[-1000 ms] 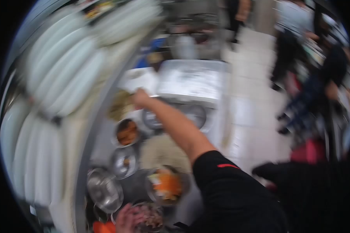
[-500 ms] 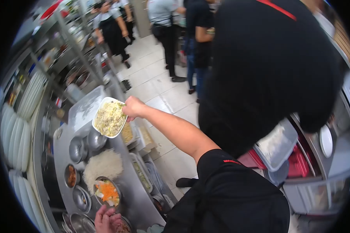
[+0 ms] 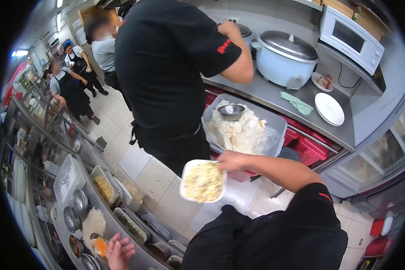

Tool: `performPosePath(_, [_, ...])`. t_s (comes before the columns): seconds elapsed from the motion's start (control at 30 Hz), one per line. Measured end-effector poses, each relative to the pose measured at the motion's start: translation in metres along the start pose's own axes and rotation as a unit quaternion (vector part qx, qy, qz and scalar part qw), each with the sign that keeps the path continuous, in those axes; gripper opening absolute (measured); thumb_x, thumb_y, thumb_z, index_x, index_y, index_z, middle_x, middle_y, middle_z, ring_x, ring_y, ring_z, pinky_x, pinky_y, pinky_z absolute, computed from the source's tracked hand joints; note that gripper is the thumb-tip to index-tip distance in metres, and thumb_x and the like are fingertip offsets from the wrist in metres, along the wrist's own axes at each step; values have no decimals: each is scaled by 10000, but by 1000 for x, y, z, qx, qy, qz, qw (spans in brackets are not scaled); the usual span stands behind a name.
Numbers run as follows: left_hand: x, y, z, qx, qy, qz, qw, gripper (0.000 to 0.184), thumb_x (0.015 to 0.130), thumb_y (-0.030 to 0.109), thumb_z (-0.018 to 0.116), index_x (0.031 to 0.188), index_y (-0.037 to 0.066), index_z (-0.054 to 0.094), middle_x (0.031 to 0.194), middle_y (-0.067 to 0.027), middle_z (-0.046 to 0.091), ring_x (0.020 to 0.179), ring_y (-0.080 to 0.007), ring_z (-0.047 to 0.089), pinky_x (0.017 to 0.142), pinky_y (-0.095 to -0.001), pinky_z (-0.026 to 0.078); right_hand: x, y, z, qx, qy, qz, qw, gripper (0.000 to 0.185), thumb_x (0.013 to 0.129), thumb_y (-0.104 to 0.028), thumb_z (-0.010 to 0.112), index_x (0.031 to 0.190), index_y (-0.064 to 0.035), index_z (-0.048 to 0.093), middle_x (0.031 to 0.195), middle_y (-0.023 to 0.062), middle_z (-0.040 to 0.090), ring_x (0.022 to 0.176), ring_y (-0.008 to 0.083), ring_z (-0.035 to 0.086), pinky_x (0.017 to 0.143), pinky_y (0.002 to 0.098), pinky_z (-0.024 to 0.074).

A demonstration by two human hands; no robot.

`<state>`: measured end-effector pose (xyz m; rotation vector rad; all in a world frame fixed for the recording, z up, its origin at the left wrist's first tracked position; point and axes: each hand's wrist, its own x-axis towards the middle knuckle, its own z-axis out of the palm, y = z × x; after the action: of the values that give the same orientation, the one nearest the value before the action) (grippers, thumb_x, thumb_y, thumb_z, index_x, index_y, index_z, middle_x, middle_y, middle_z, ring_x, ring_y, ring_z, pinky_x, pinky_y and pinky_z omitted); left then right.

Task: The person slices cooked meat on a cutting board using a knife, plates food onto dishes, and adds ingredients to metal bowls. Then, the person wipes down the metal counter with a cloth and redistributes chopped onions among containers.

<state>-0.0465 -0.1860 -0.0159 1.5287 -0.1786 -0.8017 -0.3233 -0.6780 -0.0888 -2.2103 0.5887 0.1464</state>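
Note:
My right hand (image 3: 231, 161) grips the rim of a white square bowl (image 3: 204, 181) heaped with a pale yellow chopped mixture, held out over the floor. My left hand (image 3: 120, 252) has its fingers spread and slightly curled, with nothing seen in it. It is beside a metal bowl with shredded orange food (image 3: 100, 246) on the steel counter (image 3: 135, 262). A mound of white noodles or rice (image 3: 94, 226) lies behind that bowl. Beyond the white bowl, a large grey tub of white rice (image 3: 238, 130) has a metal bowl (image 3: 231, 112) resting on the rice.
A co-worker in black (image 3: 166, 67) stands just ahead, one arm near the large rice cooker (image 3: 287, 60). White plates (image 3: 329, 109) and a green cloth (image 3: 296, 103) lie on the right counter. Other people stand at the far left. A glass-front fridge (image 3: 378, 157) is at right.
The view has swung right. My right hand has carried the white bowl away from the left counter, out over the aisle near the rice tub. My left hand stays by the metal bowls.

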Motion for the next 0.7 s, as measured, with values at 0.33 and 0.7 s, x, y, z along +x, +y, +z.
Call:
performPosePath(0.33, [-41,-133,163,-93,30,-155,983,354,998,316,552,1252,74,508,987,-145,686,772,-285,716,615,-383,609,-78,262,-168,284,388,250,840,265,897,-89,562,989,148,638,849,216,700,666,245,716,547,331,591])
performPosePath(0.7, [-148,-166,289,-95,192,-275,937,353,961,244,613,1230,18,581,1032,-115,661,864,-212,678,726,-302,589,25,360,-261,479,476,250,694,272,957,-99,495,1131,95,571,954,189,685,726,275,709,535,344,585])
